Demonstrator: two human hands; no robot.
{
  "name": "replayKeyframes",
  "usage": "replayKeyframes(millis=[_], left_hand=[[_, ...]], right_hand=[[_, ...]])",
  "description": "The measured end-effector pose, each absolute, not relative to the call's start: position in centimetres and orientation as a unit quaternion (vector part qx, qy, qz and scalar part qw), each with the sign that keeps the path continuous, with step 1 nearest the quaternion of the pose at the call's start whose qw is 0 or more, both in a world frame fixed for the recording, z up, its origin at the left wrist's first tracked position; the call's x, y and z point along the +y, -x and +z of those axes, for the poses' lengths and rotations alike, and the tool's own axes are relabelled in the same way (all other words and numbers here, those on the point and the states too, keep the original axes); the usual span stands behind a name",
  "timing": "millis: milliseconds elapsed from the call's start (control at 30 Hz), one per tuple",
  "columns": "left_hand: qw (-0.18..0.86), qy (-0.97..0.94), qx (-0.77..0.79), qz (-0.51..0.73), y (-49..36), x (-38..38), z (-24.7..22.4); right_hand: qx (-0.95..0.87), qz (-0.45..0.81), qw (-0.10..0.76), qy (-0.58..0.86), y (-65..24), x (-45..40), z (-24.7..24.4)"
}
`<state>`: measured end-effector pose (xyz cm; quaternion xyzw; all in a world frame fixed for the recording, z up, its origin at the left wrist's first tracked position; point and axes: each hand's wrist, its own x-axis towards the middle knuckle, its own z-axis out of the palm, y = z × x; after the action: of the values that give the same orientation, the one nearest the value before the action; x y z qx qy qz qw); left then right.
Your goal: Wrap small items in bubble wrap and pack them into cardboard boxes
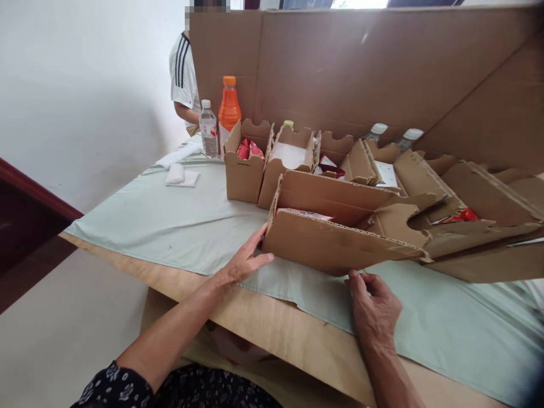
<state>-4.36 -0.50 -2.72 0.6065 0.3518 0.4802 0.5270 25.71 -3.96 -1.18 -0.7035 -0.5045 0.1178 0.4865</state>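
The right hand [376, 311] has a narrow grip on the lower edge of the front cardboard box [331, 246], probably to steer it. The left hand [244, 262], its grip wide, braces the left end, seemingly squaring it on the cloth-covered counter [255, 306]. Behind, cardboard dividers [244, 178] stand upright, probably separating items.

at least six brown boxes [323, 243] can be counted, but the rest are too squeezed together at three o'clock. three bottles with white caps [208, 131] [379, 130] [412, 135] are seen, one near ten and two at two. one orange bottle [230, 107] is seen at eleven and one green cap [288, 123] at twelve. one person [185, 73] is seen at eleven. two bare hands are seen: the left hand [246, 260] at seven, the right hand [376, 306] at four.
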Motion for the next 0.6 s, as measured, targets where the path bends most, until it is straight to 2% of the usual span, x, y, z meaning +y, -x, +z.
replayKeyframes(millis=[133,367,500,600], left_hand=[[0.497,-0.621,0.386,0.468,3.8,-0.3,-2.6],[0.428,-0.635,0.462,0.448,3.4,-1.0,-2.4],[0.381,-0.669,0.494,0.404,4.0,-4.3,-2.4],[0.323,-0.749,0.493,0.303,5.3,-7.7,-1.8]], right_hand=[[-0.577,0.1,0.461,0.666,-25.2,-4.3,-1.1],[-0.783,0.022,0.376,0.495,-24.1,-4.5,-1.8],[-0.87,-0.021,0.286,0.402,-22.9,-4.7,-2.1],[-0.914,-0.027,0.218,0.341,-21.4,-5.5,-2.1]])
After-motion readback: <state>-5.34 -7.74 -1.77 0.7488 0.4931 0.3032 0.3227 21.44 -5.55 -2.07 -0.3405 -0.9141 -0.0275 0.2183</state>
